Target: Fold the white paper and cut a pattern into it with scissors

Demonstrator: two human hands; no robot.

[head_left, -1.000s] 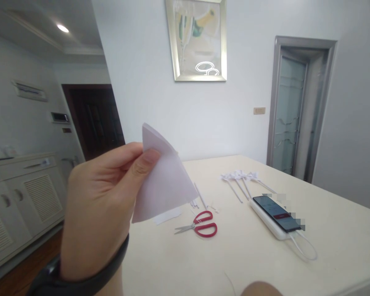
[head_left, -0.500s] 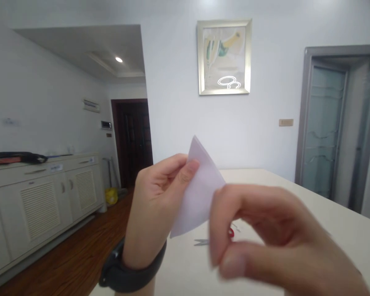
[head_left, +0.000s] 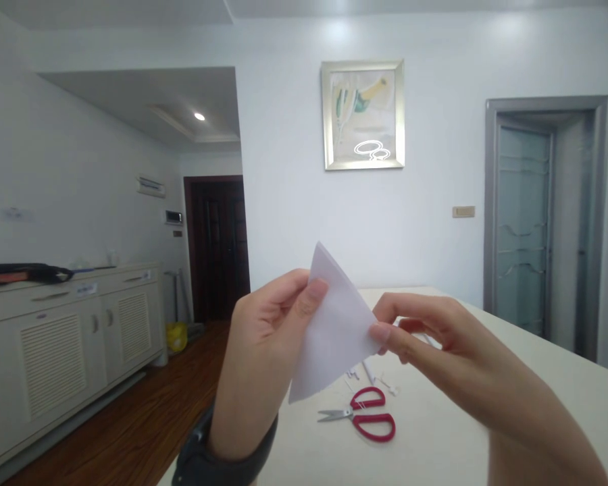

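Note:
A folded piece of white paper (head_left: 334,331), roughly triangular with its point up, is held above the table. My left hand (head_left: 268,337) pinches its left side near the top, the thumb lying on the near face. At the paper's right corner, the thumb and forefinger of my right hand (head_left: 430,331) are closed on it. Below the paper, red-handled scissors (head_left: 357,413) lie on the table with blades slightly apart, pointing left. Small white scraps (head_left: 389,386) lie just behind the scissors, partly hidden by the paper and my right hand.
The white table (head_left: 436,445) stretches back to the wall. To the left stands a white cabinet (head_left: 76,351) with a dark item on top. A yellow bucket (head_left: 177,336) sits on the wooden floor beside it. A framed picture (head_left: 363,115) hangs ahead, and a doorway (head_left: 524,229) is at right.
My right hand has moved away from the camera and now pinches the paper's right corner. The scissors have come into fuller view. The view has tilted slightly upward.

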